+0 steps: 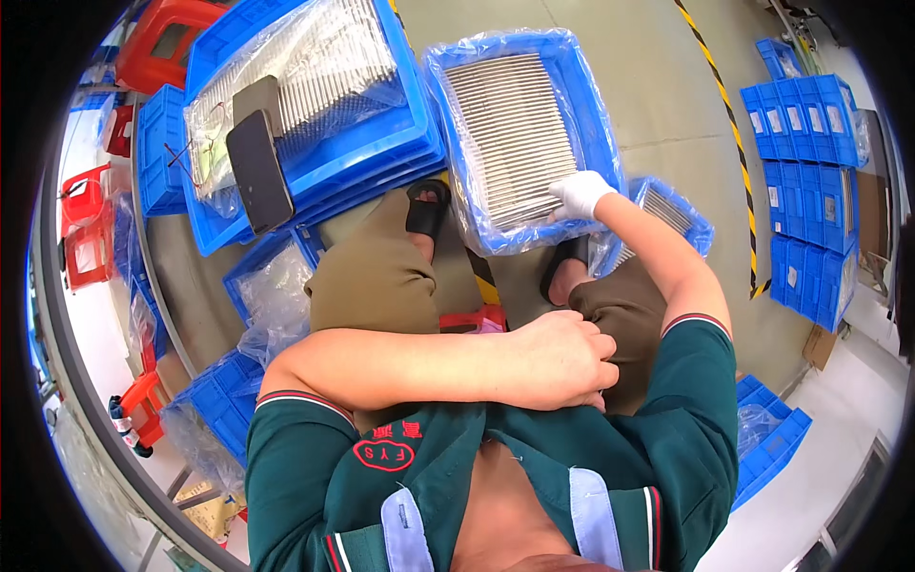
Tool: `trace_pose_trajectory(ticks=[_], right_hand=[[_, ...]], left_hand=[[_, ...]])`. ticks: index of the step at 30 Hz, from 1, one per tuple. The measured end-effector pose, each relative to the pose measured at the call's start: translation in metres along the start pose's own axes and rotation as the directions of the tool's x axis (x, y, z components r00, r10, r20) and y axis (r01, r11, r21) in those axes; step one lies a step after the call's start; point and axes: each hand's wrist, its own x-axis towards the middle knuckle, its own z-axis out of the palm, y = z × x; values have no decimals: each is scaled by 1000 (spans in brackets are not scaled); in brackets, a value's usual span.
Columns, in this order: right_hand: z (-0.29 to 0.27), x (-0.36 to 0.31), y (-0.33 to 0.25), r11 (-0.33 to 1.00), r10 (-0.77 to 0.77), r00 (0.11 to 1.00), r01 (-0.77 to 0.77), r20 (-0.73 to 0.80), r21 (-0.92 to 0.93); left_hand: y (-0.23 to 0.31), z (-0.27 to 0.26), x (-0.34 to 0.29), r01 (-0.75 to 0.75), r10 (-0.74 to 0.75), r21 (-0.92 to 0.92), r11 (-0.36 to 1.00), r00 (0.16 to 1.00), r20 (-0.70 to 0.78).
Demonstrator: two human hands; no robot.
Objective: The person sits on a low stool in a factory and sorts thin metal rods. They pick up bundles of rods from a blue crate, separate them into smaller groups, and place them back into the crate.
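Observation:
In front of me a blue plastic crate [602, 143] lined with clear plastic film holds a stack of thin silvery metal rods [510, 133], lying side by side. My right hand [581, 196], in a white glove, is at the near right end of these rods. Its fingers are bent and pressed together there; whether a rod is between them is hidden. My bare left hand [564, 360] lies across my lap near the right thigh, with its fingers curled under. Anything inside that curl is out of sight.
Stacked blue crates [381, 153] at the left hold more rods under film, with a dark phone [259, 172] on top. A smaller crate of rods [701, 234] stands near my right foot. Blue bins [801, 186] are piled at the right, beyond yellow-black floor tape [726, 100].

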Motion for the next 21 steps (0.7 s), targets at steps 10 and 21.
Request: trace_pose_trajectory(ticks=[10,21], right_hand=[[20,15,-4,992,-128,959,124,-254,-33],[34,33,-4,991,-122,913,131,-390,-4]], left_hand=[[-7,0,2,49,-49,5,999,999,-18],[-7,2,1,75,-76,27,997,997,32]])
